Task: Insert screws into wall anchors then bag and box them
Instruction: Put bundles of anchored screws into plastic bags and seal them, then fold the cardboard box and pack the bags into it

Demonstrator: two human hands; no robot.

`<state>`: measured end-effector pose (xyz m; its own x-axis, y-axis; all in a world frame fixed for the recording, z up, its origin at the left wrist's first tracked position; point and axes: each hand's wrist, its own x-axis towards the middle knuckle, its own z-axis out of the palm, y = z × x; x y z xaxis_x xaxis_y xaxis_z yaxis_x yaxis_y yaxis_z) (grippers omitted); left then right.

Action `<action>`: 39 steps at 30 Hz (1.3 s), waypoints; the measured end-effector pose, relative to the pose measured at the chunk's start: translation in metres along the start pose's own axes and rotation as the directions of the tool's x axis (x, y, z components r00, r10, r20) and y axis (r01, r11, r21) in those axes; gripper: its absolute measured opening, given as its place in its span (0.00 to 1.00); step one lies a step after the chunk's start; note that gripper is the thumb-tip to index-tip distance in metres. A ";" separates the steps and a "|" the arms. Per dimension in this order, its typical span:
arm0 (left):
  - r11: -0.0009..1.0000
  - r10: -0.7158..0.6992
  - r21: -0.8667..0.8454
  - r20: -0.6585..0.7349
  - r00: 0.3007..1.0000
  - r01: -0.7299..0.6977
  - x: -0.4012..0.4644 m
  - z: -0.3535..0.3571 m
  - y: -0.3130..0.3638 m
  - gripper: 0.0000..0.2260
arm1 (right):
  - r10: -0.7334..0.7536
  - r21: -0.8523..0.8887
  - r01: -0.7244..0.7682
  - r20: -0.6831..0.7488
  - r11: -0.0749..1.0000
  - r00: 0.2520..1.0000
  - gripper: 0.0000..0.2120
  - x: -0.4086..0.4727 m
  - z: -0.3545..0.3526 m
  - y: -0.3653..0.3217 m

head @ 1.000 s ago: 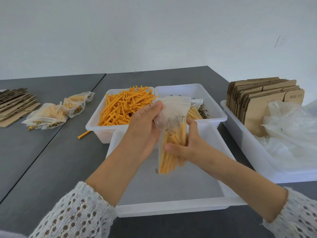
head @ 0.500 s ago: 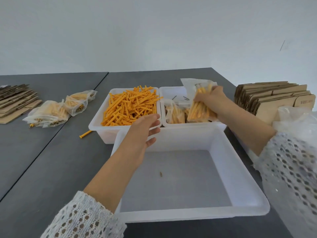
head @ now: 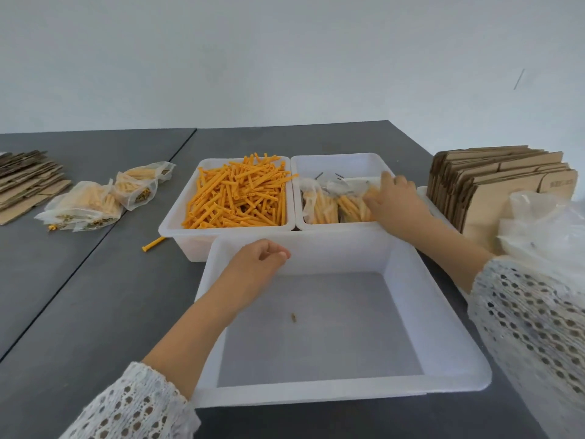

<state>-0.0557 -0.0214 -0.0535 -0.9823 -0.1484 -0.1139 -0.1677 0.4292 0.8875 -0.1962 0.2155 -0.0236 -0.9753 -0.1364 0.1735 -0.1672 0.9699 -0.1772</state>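
Filled bag (head: 354, 202) of anchors, carried in the right hand (head: 395, 198) half a sec earlier, now lay in the rear-right bin (head: 335, 161) beside another – bagging done, boxing to come. Right hand rested on it, grip unclear; left hand (head: 258, 259) hung loosely curled, empty. Carton (head: 519, 201) print illegible

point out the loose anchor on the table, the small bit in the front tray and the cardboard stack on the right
loose anchor (head: 153, 243), head view, mid-shaft
small bit (head: 292, 317), head view, its middle
cardboard stack (head: 503, 182), head view, front sheet's face
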 end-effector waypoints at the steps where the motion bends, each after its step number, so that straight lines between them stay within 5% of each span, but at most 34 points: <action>1: 1.000 -0.006 -0.009 -0.007 1.000 0.006 0.001 -0.001 -0.001 0.08 | -0.023 0.038 0.024 -0.019 0.999 1.000 0.27 -0.012 -0.007 -0.002; 6: 0.999 -0.004 -0.037 -0.096 0.995 0.001 0.001 -0.005 -0.005 0.10 | -0.131 0.220 0.127 0.003 0.967 0.991 0.20 -0.090 -0.035 0.013; 13: 0.999 -0.005 -0.044 -0.143 0.990 -0.001 -0.001 -0.010 -0.008 0.09 | -0.027 0.456 -0.065 0.194 0.888 0.981 0.31 -0.185 -0.015 0.028; 19: 0.999 -0.029 0.012 -0.190 0.981 0.031 -0.017 -0.041 -0.027 0.09 | -0.006 0.652 -0.189 0.285 0.734 0.959 0.23 -0.222 -0.002 0.000; 26: 0.980 -0.039 0.182 -0.251 0.967 0.087 -0.026 -0.102 -0.049 0.08 | -0.288 0.680 -0.043 0.366 0.732 0.885 0.28 -0.246 -0.004 -0.067; 39: 0.961 -0.082 0.203 -0.443 0.893 0.189 -0.005 -0.104 -0.049 0.03 | -0.270 0.811 -0.140 0.344 0.568 0.899 0.26 -0.219 0.028 -0.125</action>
<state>-0.0336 -0.1344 -0.0502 -0.8264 -0.5626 0.0236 -0.3636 0.5652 0.7405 0.0348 0.1183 -0.0665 -0.8814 -0.4543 -0.1292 -0.0757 0.4060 -0.9107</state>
